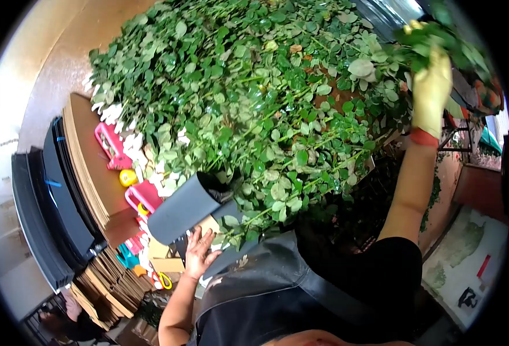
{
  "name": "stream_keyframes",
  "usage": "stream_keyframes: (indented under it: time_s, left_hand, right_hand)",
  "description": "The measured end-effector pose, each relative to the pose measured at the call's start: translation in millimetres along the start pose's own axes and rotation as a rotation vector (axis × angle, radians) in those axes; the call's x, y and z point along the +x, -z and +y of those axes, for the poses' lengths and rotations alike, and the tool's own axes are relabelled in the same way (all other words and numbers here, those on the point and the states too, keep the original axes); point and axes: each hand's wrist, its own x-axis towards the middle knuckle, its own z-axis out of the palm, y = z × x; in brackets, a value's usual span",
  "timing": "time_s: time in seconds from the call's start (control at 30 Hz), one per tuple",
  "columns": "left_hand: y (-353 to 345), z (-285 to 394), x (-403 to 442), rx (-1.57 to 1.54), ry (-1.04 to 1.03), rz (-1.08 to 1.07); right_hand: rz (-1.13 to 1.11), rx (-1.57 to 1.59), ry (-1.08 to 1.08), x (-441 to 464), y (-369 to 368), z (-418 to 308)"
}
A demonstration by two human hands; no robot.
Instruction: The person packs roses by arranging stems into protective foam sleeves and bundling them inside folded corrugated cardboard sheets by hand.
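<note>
My left hand is bare, its fingers spread, just below a dark grey rolled sheet. Nothing shows in its grasp. Out at the upper right, my right hand wears a pale yellow glove with a red band at the wrist. It grips a bunch of leafy stems, slightly blurred, and the leaves hide most of its fingers. Between the two hands spreads a large heap of green leafy stems, with white stem ends along its left side.
Pink-handled tools and a yellow round object lie left of the heap. Scissors with yellow handles lie lower. Cardboard sheets and black trays stand at the left. Another person is at the lower left.
</note>
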Motion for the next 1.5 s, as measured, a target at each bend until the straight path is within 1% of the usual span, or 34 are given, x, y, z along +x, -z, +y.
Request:
stream_keyframes:
  time_s: [0.07, 0.1, 0.13, 0.2, 0.23, 0.3, 0.33, 0.37, 0.4, 0.43, 0.5, 0.53, 0.57, 0.6, 0.63, 0.67, 0.7, 0.77, 0.8, 0.87, 0.93, 0.97, 1.0, 1.07, 1.1, 1.17, 1.2, 1.27, 1.3, 1.33, 1.4, 1.43, 1.47, 1.5]
  left_hand:
    - [1, 0, -1, -0.012, -0.01, 0.001]
    - [1, -2, -1, -0.017, -0.022, -0.009]
    - [1, -4, -2, -0.023, -0.029, -0.017]
    - [1, -6, -1, 0.023, -0.053, -0.005]
    - [2, -4, 2, 0.013, -0.096, 0.068]
    - [3, -1, 0, 0.055, -0.094, 0.13]
    - [2, -2, 1, -0.078, -0.117, 0.181]
    - [-7, -11, -3, -0.308, 0.052, 0.074]
    - [-9, -12, -5, -0.445, 0.136, 0.112]
    - [-28, -15, 1, -0.539, 0.322, 0.135]
    - [-48, -24, -7, -0.751, 0.138, 0.37]
    - [-34, -16, -5, -0.643, 0.191, 0.363]
    - [-43, -21, -4, -0.754, 0.196, 0.398]
    - [-46, -22, -3, -0.866, 0.198, 0.429]
    - [-46, -23, -4, -0.854, 0.239, 0.373]
    - [-51, -25, -2, -0.838, 0.092, 0.518]
    - [-48, -25, -3, -0.79, 0.04, 0.532]
    - [-51, -30, -2, -0.697, -0.045, 0.58]
    - [-50, -30, -2, -0.699, -0.021, 0.565]
    - [-47, -26, -3, -0.699, 0.021, 0.53]
    - [-46, -24, -4, -0.601, 0.034, 0.518]
    - [-48, -25, -4, -0.592, 0.013, 0.534]
    - [-49, -26, -4, -0.573, 0.025, 0.511]
    - [-43, -26, -6, -0.496, 0.001, 0.502]
    - [-42, -23, -6, -0.539, 0.042, 0.473]
    - [-35, -12, -5, -0.639, 0.077, 0.438]
    - [-36, -12, -6, -0.63, 0.066, 0.436]
    - [-43, -14, -7, -0.567, 0.085, 0.413]
    - [-41, -14, -6, -0.5, 0.054, 0.426]
    - [-38, -12, -7, -0.432, 0.033, 0.439]
    - [-29, -5, -8, -0.507, 0.074, 0.411]
    - [-24, -5, -6, -0.448, 0.04, 0.437]
    - [-19, -5, -5, -0.389, 0.009, 0.458]
    - [-11, -1, -2, -0.372, 0.031, 0.46]
  right_hand:
    - [-0.115, -0.476, 0.276, -17, 33, -38]
    - [-0.189, -0.604, 0.374, -32, 43, -58]
    - [-0.245, -0.528, 0.446, -50, 49, -75]
    - [-0.45, -0.224, 0.419, -107, 48, -105]
    - [-0.575, -0.087, 0.377, -141, 44, -117]
    - [-0.835, 0.138, 0.259, -217, 27, -133]
    - [-0.942, 0.222, 0.188, -256, 16, -136]
    - [-1.018, 0.287, 0.104, -293, 4, -136]
    - [-1.066, 0.335, -0.017, -326, -7, -137]
    - [-1.095, 0.375, -0.19, -355, -18, -136]
    - [-1.085, 0.474, -0.657, -391, -36, -145]
    - [-0.932, 0.556, -1.058, -401, -44, -152]
    - [-0.941, 0.513, -1.017, -408, -46, -149]
    - [-0.928, 0.492, -1.037, -410, -47, -149]
    - [-0.903, 0.518, -1.035, -413, -47, -146]
    - [-0.876, 0.543, -1.037, -416, -46, -141]
    - [-0.845, 0.519, -1.082, -418, -47, -136]
    - [-0.867, 0.469, -1.085, -421, -44, -126]
    - [-0.875, 0.45, -1.086, -420, -44, -126]
    - [-1.045, 0.332, -1.086, -409, -39, -124]
    - [-1.25, 0.087, -0.885, -383, -15, -144]
    - [-1.407, -0.172, -0.694, -366, -4, -139]
    - [-1.377, -0.709, -0.124, -348, 10, -198]
    - [-1.315, -0.495, -0.226, -332, 20, -207]
    - [-1.221, -0.357, -0.121, -327, 19, -220]
    - [-0.99, -0.1, 0.229, -339, -5, -198]
    - [-0.907, -0.102, 0.512, -341, -18, -182]
    - [-1.245, -0.642, 0.522, -360, -32, -129]
    - [-1.321, -0.661, 0.444, -369, -39, -112]
    - [-1.404, -0.673, 0.368, -379, -41, -102]
    - [-1.337, -0.381, 0.488, -370, -43, -78]
    - [-1.411, -0.332, 0.418, -349, -41, -91]
    - [-1.48, -0.305, 0.271, -323, -35, -117]
    - [-1.564, -0.273, 0.165, -300, -42, -124]
